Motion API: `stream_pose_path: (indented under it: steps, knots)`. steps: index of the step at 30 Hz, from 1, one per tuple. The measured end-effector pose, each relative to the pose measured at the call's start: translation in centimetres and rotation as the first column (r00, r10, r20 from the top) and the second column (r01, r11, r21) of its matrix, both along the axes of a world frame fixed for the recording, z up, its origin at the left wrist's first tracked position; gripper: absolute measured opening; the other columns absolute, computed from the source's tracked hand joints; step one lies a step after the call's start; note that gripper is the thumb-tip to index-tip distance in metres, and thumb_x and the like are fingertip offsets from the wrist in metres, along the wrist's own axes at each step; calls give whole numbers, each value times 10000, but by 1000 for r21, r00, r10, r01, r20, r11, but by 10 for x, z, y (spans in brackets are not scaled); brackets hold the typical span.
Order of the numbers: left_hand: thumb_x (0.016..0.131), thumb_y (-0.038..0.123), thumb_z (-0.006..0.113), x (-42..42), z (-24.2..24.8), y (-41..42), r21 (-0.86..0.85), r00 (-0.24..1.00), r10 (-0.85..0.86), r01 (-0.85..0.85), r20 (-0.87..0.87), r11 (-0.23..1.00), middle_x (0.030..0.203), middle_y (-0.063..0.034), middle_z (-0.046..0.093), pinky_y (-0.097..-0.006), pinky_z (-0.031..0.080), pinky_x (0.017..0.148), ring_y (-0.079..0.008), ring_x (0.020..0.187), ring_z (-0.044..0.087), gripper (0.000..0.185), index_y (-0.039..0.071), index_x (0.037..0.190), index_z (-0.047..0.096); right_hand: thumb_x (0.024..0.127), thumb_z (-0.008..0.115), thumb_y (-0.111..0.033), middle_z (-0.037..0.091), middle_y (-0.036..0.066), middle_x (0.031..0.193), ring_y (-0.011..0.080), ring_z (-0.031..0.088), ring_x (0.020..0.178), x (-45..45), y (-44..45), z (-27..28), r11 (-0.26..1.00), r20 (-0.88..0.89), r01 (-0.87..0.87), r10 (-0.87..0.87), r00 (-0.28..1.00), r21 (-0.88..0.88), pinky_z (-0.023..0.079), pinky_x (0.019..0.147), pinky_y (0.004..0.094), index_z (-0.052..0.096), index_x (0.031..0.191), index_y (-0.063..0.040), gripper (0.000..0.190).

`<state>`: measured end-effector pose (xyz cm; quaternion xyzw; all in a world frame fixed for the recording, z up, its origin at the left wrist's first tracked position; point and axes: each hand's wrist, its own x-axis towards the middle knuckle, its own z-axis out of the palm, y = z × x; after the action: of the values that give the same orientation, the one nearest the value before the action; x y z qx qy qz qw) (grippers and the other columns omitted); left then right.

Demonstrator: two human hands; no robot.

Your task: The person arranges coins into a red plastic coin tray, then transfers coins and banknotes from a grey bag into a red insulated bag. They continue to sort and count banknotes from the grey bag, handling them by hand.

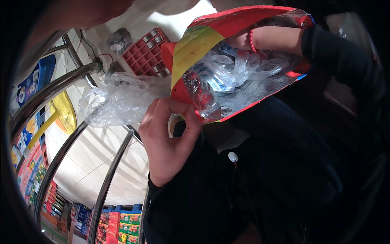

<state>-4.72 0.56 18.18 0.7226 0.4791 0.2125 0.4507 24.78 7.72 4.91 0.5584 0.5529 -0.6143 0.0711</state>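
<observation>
A red and yellow bag with a silvery lining (pixel 198 42) lies open before me. My left hand (pixel 169 134) pinches the bag's near left edge between thumb and fingers. My right hand (pixel 239 39), with a red bead bracelet at the wrist, reaches inside by the far rim; its fingers are mostly hidden, so its grip cannot be told. Crumpled clear plastic bags (pixel 243 68) and white-and-blue printed packets (pixel 219 82) lie within the bag. A clear plastic bag (pixel 122 103) spreads out to the left, beside my left hand.
A red compartment tray (pixel 143 56) holding several small round containers stands on the tiled floor beyond. Curved metal rails (pixel 58 84) run along the left. Behind them are a yellow plastic object (pixel 64 111) and stacked colourful boxes (pixel 122 227). Part of another person's skin shows at the top left.
</observation>
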Motion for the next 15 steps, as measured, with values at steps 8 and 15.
stream_pose_path:
  steps: [8, 15]
  knots:
    - [775, 15, 753, -3, -2, -1, -15, 1000, -5, 5, 1, 1000, 823, -94, 654, -397, 495, 699, -311, 786, 647, 178, 43, 877, 610, 920, 603, -121, 740, 122, 972, 298, 730, 922, -9, 0, -10, 940, 146, -230, 197, 969, 253, 572, 791, 379, 647, 1192, -64, 282]
    - [846, 35, 720, -7, -8, 4, 43, 995, -52, 49, 85, 998, 836, -97, 680, -344, 506, 757, -250, 789, 668, 105, 1, 880, 627, 927, 594, -132, 739, 120, 973, 300, 729, 913, 11, -9, 6, 879, 276, -307, 213, 937, 364, 569, 781, 380, 651, 1183, -70, 270]
